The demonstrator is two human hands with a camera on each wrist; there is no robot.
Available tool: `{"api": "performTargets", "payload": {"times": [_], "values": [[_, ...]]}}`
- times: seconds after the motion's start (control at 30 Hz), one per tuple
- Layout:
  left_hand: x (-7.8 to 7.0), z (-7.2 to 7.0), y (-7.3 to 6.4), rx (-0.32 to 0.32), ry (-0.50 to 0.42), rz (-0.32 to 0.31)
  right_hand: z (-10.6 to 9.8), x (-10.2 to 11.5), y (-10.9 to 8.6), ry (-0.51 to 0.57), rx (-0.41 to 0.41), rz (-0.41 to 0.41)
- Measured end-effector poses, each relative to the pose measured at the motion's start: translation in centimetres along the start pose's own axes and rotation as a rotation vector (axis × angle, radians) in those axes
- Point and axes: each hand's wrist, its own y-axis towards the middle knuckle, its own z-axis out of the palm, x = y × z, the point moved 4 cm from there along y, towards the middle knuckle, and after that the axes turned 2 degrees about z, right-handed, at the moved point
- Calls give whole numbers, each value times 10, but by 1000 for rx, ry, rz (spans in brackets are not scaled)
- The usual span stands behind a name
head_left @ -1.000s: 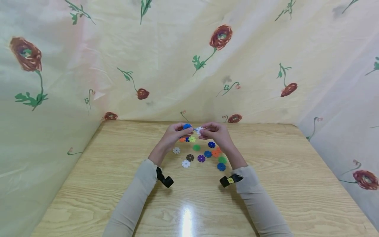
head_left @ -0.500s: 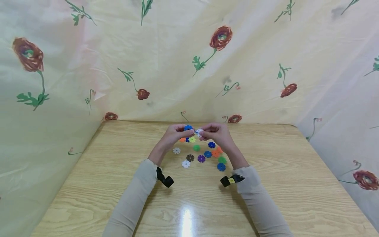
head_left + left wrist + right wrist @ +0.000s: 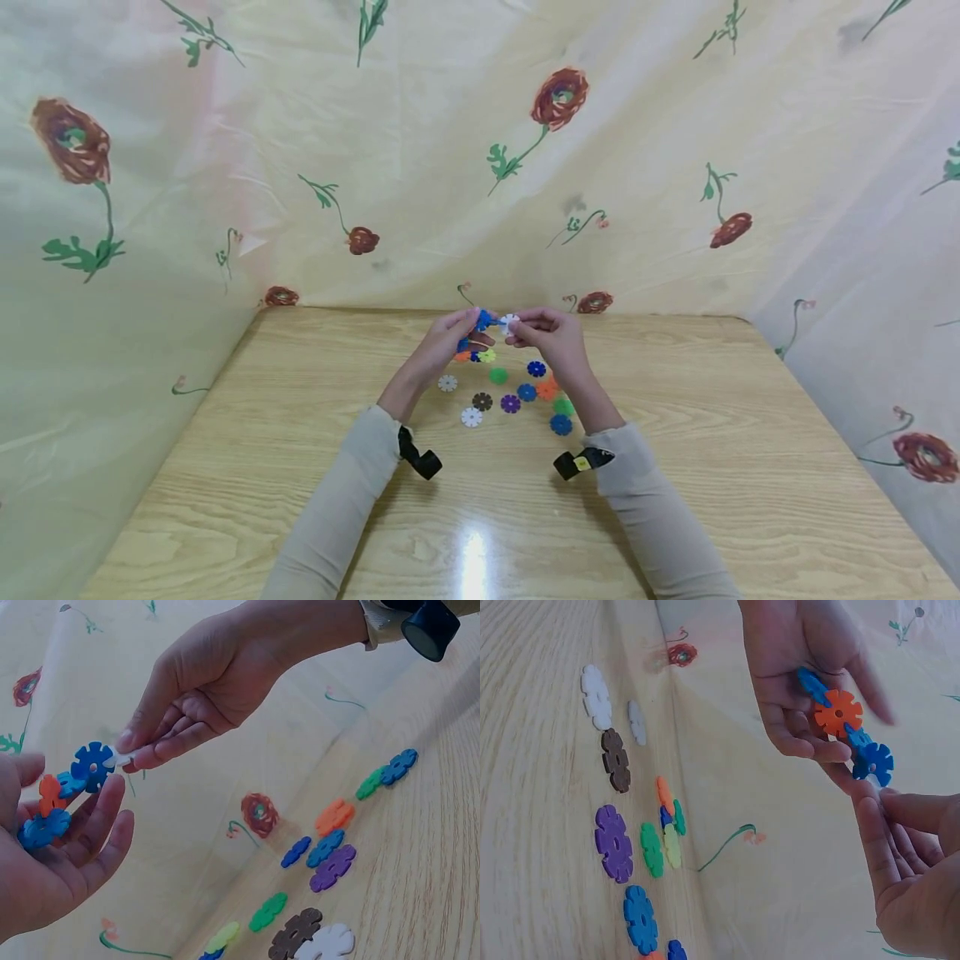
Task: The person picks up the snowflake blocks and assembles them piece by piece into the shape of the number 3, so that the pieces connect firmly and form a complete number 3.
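Observation:
A short chain of interlocking snowflake discs, blue and orange, lies along the loosely curled fingers of my left hand. The left thumb stands raised off the chain in the right wrist view. At the chain's inner end is a blue disc, with a white disc meeting its edge. Thumb and fingertips of my right hand pinch that white disc, hiding much of it. Both hands are above the far part of the table.
Loose discs lie on the wooden table below the hands, among them a purple disc, a brown disc, a white disc and a blue disc. A flowered cloth hangs behind the table.
The left thumb has lifted from its pinch, and the left fingers have opened somewhat under the chain. More blue shows between the hands. The right hand keeps its pinch, slightly raised.

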Motion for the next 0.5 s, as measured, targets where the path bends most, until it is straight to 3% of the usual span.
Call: {"api": "performTargets", "payload": {"times": [0.27,0.5], "values": [[0,4,-1,50,-65,-10,-1,1,0,10,-5,-2],[2,6,1,65,-37,-40,2,-1,0,-31,15,-7]]}}
